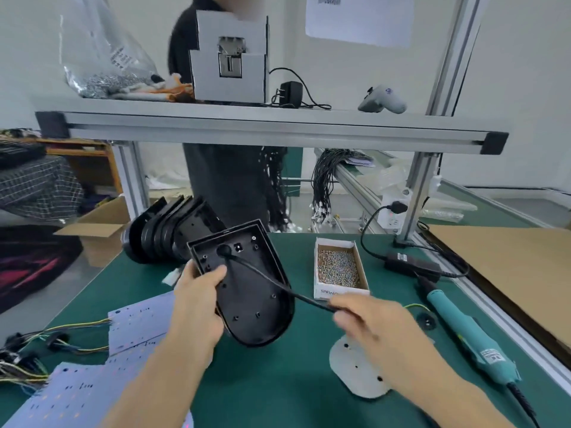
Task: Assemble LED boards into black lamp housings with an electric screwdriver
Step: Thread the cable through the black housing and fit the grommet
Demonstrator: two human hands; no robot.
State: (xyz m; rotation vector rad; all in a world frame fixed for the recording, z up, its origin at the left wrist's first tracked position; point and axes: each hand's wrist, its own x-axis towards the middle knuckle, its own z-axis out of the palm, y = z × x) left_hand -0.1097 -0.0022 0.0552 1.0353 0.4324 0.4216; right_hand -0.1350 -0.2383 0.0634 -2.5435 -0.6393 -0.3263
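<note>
My left hand [197,299] grips the left rim of a black lamp housing [256,307], which is tilted with its hollow inside facing me above the green mat. A black cable [278,284] runs out of the housing's round hole to the right, where my right hand [367,321] pinches it. White LED boards [139,322] with coloured wires lie at the left. A grey oval plate [355,369] rests on the mat under my right wrist. The teal electric screwdriver [469,335] lies at the right, untouched.
An open box of screws [338,267] stands right of the housing. A stack of black housings [173,233] lies behind it. An aluminium shelf [272,131] crosses overhead, and a person stands beyond the bench. A black power adapter [411,262] and cardboard sheet [506,273] lie to the right.
</note>
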